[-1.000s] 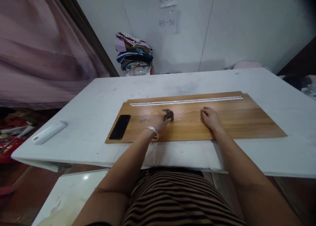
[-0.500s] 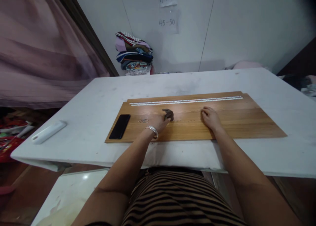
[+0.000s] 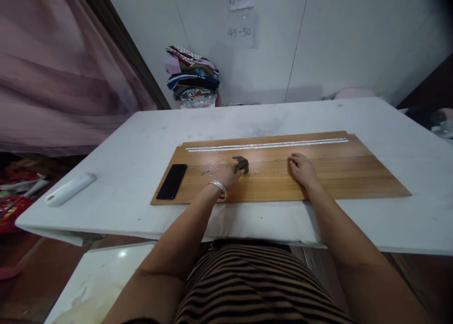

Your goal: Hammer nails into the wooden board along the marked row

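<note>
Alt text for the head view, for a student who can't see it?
A person's left hand holds a claw hammer on a wooden board, while the right hand rests farther along it. Loose nails and a smartphone lie to the left.

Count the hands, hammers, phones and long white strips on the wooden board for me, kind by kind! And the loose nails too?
Hands: 2, the left hand and the right hand
Hammer: 1
Phone: 1
White strips: 2
Total: 6, without the loose nails, which are too small and jumbled to count.
</note>
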Demonstrator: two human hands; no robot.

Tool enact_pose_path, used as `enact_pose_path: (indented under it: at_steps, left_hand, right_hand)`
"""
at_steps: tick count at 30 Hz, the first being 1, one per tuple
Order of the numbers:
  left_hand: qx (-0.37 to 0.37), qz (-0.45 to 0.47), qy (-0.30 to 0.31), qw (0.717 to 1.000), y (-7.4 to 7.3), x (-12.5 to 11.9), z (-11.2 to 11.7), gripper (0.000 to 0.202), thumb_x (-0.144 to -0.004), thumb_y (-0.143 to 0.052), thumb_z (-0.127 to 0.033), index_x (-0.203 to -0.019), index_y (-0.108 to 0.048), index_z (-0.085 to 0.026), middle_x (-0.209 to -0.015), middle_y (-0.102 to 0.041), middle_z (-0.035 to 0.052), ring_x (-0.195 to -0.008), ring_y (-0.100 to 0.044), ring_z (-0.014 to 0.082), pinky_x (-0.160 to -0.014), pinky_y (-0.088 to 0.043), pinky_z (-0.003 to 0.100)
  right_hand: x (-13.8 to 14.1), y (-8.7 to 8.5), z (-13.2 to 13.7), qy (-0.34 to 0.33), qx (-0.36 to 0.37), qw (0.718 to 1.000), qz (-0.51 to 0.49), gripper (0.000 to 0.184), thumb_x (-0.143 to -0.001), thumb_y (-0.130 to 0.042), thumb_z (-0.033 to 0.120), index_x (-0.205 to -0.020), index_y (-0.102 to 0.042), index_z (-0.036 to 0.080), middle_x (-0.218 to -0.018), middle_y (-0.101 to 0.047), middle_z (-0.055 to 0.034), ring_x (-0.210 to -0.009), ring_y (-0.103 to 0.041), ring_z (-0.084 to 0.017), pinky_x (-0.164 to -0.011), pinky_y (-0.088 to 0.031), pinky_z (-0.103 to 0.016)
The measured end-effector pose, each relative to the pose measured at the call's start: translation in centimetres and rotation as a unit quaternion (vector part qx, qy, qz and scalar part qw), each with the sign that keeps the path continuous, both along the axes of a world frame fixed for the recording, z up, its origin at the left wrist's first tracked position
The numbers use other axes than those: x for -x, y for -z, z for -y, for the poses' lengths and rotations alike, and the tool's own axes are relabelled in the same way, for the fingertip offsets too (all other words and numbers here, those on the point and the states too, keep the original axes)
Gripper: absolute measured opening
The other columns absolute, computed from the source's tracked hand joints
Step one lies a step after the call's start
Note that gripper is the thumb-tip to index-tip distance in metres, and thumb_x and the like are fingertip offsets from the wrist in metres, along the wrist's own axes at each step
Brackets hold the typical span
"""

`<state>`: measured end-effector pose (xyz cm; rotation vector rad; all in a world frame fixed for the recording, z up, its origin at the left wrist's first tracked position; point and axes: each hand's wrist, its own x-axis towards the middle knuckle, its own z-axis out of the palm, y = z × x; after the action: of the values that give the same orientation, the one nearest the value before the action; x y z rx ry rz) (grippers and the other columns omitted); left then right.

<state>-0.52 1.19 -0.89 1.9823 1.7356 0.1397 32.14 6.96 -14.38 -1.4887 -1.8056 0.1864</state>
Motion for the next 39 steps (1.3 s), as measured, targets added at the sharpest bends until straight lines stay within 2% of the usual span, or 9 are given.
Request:
enact_pose_path:
  at_steps: [9,13,16,24,27,31,35,39]
  left_hand:
    - [0.006,-0.007,-0.022,1.0,-0.61,-0.18,0.3,0.041,-0.099,-0.047,-0.043,-0.112,-0.073,-0.014,-0.094,-0.078,0.0126,-0.09,-0.073,0.0265,-0.085,-0.052,0.035]
    - [-0.01,-0.004,-0.001,1.0,-0.29,-0.13,0.17,0.037,-0.099,-0.049,-0.04,-0.11,-0.075,-0.016,-0.099,-0.078,0.0127,-0.097,-0.072,0.0267,-0.088,-0.052,0.035]
    - [-0.004,0.005,-0.003,1.0,-0.02,-0.07,0.09,0.035,-0.098,-0.051,-0.039,-0.11,-0.075,-0.017,-0.096,-0.078,0.0108,-0.094,-0.073,0.0251,-0.087,-0.052,0.033]
    - [0.005,-0.004,-0.024,1.0,-0.69,-0.24,0.31,0.039,-0.099,-0.048,-0.043,-0.11,-0.073,-0.015,-0.091,-0.078,0.0121,-0.091,-0.073,0.0266,-0.085,-0.052,0.034]
    - [-0.002,-0.01,-0.017,1.0,-0.54,-0.25,0.29,0.039,-0.099,-0.048,-0.042,-0.11,-0.074,-0.015,-0.094,-0.078,0.0126,-0.092,-0.073,0.0269,-0.084,-0.052,0.034]
    - [0.012,0.001,-0.011,1.0,-0.19,-0.22,0.27,0.04,-0.1,-0.047,-0.041,-0.115,-0.073,-0.014,-0.088,-0.077,0.011,-0.085,-0.073,0.0249,-0.079,-0.052,0.033]
    - [0.004,0.003,-0.01,1.0,-0.28,-0.23,0.3,0.038,-0.1,-0.048,-0.039,-0.115,-0.073,-0.014,-0.093,-0.078,0.0124,-0.09,-0.073,0.0259,-0.082,-0.052,0.033]
    - [0.01,0.004,-0.024,1.0,-0.61,-0.3,0.36,0.04,-0.1,-0.047,-0.041,-0.115,-0.072,-0.014,-0.09,-0.078,0.0112,-0.087,-0.073,0.0251,-0.082,-0.052,0.033]
  right_hand:
    - [-0.05,-0.01,-0.01,-0.001,0.005,1.0,0.002,0.031,-0.088,-0.053,0.029,-0.098,-0.082,0.02,-0.117,-0.077,-0.0152,-0.114,-0.068,-0.031,-0.107,-0.052,-0.053]
    - [0.05,-0.04,0.02,0.0,-0.004,1.0,0.006,0.032,-0.088,-0.052,0.029,-0.097,-0.082,0.02,-0.116,-0.077,-0.0153,-0.112,-0.069,-0.031,-0.107,-0.052,-0.052]
    - [0.09,-0.06,0.04,0.0,-0.008,1.0,0.004,0.032,-0.088,-0.052,0.029,-0.096,-0.082,0.02,-0.116,-0.077,-0.0146,-0.113,-0.069,-0.031,-0.107,-0.052,-0.052]
    - [0.05,-0.1,0.06,0.0,-0.004,1.0,0.002,0.03,-0.088,-0.054,0.028,-0.095,-0.081,0.021,-0.116,-0.077,-0.0139,-0.114,-0.069,-0.031,-0.107,-0.052,-0.051]
    - [0.04,-0.09,0.05,-0.001,-0.004,1.0,0.001,0.03,-0.088,-0.053,0.028,-0.096,-0.082,0.022,-0.116,-0.078,-0.0132,-0.114,-0.069,-0.03,-0.107,-0.052,-0.051]
    - [-0.01,-0.07,0.04,-0.001,-0.003,1.0,0.003,0.031,-0.089,-0.053,0.029,-0.096,-0.082,0.02,-0.117,-0.077,-0.0151,-0.114,-0.069,-0.031,-0.107,-0.052,-0.052]
    - [-0.04,-0.08,0.04,-0.002,-0.005,1.0,0.01,0.03,-0.088,-0.053,0.027,-0.096,-0.082,0.021,-0.116,-0.077,-0.0137,-0.113,-0.069,-0.03,-0.107,-0.052,-0.051]
    - [-0.02,-0.07,0.05,0.001,-0.002,1.0,0.009,0.031,-0.089,-0.053,0.028,-0.096,-0.082,0.02,-0.117,-0.077,-0.0148,-0.114,-0.069,-0.03,-0.108,-0.052,-0.05]
